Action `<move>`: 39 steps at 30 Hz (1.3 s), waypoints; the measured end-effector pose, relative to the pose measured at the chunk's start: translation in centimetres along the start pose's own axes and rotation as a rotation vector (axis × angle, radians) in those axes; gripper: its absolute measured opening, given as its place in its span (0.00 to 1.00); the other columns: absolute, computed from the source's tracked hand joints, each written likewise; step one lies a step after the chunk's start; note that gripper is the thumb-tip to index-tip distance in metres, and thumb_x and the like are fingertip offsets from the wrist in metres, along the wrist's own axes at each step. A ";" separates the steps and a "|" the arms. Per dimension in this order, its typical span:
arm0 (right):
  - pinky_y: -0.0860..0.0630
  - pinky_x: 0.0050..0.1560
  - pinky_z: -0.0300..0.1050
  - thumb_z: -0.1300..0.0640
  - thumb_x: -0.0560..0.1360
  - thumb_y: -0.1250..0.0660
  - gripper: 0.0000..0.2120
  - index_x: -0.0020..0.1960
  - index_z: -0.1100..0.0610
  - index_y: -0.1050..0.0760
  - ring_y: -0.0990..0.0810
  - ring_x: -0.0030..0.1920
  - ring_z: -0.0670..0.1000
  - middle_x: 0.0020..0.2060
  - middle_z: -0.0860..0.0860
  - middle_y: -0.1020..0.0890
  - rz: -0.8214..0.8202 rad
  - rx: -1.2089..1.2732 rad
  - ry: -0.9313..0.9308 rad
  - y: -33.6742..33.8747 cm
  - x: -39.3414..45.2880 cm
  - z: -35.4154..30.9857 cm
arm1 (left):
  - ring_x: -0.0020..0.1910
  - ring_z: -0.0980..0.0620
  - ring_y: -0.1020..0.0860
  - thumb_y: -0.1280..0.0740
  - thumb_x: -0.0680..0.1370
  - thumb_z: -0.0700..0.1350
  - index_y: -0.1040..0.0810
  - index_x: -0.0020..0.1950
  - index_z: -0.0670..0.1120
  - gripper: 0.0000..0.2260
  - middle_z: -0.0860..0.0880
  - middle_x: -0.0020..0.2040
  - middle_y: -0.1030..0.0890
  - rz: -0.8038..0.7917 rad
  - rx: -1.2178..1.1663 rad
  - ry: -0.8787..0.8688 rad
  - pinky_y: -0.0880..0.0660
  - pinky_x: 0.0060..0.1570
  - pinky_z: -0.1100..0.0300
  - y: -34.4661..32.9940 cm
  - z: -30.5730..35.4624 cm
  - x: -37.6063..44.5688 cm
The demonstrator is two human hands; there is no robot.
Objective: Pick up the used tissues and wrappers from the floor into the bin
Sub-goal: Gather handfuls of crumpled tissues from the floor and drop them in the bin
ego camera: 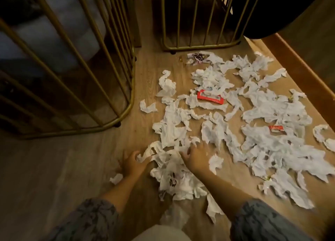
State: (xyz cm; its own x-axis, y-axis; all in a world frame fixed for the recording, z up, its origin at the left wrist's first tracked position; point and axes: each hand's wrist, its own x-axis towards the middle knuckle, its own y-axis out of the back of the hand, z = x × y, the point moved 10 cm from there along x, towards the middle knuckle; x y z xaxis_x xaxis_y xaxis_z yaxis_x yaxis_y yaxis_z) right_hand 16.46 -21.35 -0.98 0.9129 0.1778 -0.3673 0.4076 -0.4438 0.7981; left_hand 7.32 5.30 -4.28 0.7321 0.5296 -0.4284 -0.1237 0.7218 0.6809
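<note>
Head view, tissues (174,161) between, apparently touching, hands (163,159)

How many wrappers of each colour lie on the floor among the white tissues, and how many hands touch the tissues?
Red wrappers: 2, a large one and a small one
Dark patterned wrappers: 1, near the gold frame
Hands on the tissues: 2, left hand and right hand
Total: 5
The tissues overlap too much to count.

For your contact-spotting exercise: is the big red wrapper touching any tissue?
Touching. The head view shows the big red wrapper lying on crumpled tissues, with tissue overlapping its upper edge.
</note>
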 end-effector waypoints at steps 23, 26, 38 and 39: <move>0.30 0.42 0.34 0.62 0.69 0.43 0.17 0.51 0.51 0.22 0.25 0.42 0.40 0.42 0.48 0.22 0.649 0.631 -0.023 0.5 -9.7 8.0 | 0.60 0.61 0.26 0.41 0.75 0.29 0.21 0.56 0.51 0.20 0.54 0.56 0.21 0.051 -0.329 -0.571 0.27 0.60 0.62 -5.5 6.0 -6.7; 0.31 0.38 0.43 0.54 0.71 0.44 0.12 0.36 0.55 0.23 0.28 0.39 0.45 0.36 0.52 0.27 0.579 0.613 0.014 -0.6 -9.8 7.8 | 0.70 0.52 0.36 0.39 0.76 0.49 0.20 0.56 0.55 0.12 0.58 0.64 0.25 0.055 0.026 -0.689 0.38 0.68 0.42 -8.1 5.2 -5.8; 0.23 0.50 0.42 0.69 0.70 0.33 0.17 0.46 0.48 0.28 0.21 0.49 0.47 0.47 0.51 0.19 0.453 0.543 0.074 -5.5 -11.1 7.1 | 0.46 0.48 0.23 0.31 0.70 0.28 0.26 0.51 0.44 0.15 0.45 0.47 0.23 0.224 -0.308 -0.381 0.22 0.48 0.51 -4.7 -3.2 -7.5; 0.23 0.49 0.41 0.68 0.70 0.35 0.14 0.48 0.50 0.25 0.21 0.48 0.44 0.46 0.49 0.18 0.516 0.588 0.053 -4.1 -10.9 7.2 | 0.49 0.47 0.23 0.34 0.72 0.29 0.25 0.53 0.42 0.13 0.44 0.50 0.23 0.261 -0.339 -0.425 0.23 0.51 0.54 -3.7 -2.5 -7.2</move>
State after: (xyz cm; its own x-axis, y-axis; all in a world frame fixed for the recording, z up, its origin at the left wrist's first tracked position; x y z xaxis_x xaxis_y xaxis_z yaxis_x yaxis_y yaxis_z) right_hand 4.62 -27.75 -3.70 0.9896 -0.1429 0.0164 -0.1337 -0.8714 0.4720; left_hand 0.86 -0.06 -5.17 0.8437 0.5345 0.0496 -0.4907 0.7306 0.4748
